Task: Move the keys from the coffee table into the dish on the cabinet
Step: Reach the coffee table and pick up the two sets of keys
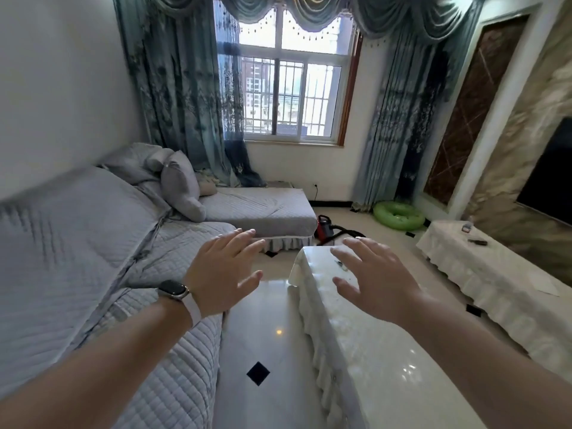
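Note:
A small dark bunch, likely the keys (341,264), lies near the far end of the coffee table (371,351), which wears a pale glossy cloth. My right hand (376,281) hovers just above it, fingers spread, partly hiding the bunch. My left hand (224,274), a watch on its wrist, floats open over the floor gap between sofa and table. The long cabinet (495,274) under a white lace cloth runs along the right wall. A small container (466,227) stands at its far end; I cannot tell if it is the dish.
A grey quilted sofa (93,258) fills the left. A red vacuum cleaner (325,226) with its hose lies on the floor beyond the table, and a green swim ring (399,215) sits near the curtain. A dark remote-like object (478,242) rests on the cabinet. A TV (551,181) hangs on the right.

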{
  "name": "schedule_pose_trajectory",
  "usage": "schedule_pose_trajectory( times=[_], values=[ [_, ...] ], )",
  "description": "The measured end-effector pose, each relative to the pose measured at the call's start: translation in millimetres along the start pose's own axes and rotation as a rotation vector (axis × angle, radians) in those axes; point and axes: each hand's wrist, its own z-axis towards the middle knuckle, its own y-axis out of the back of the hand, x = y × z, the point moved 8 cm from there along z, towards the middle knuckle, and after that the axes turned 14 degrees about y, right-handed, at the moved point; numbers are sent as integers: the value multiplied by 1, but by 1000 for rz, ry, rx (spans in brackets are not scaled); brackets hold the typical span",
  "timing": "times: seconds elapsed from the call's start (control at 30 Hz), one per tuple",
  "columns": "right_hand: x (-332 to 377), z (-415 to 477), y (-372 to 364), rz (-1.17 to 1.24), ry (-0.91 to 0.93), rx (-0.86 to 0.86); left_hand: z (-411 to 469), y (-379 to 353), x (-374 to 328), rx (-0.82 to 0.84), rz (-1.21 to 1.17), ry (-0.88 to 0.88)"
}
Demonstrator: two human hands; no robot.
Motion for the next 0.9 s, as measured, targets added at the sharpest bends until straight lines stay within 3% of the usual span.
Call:
schedule_pose_trajectory(
  times=[0.2,0.43,0.7,0.9],
  values=[
    [-5,71,-51,42,13,17,42,-45,68,44,-4,55],
    [-55,124,-108,89,-5,28,109,-109,86,86,-19,40],
    [-153,189,-215,222,-56,97,213,-205,84,169,35,25],
    [-244,247,-255,259,-55,70,322,-261,74,175,53,21]
  ],
)
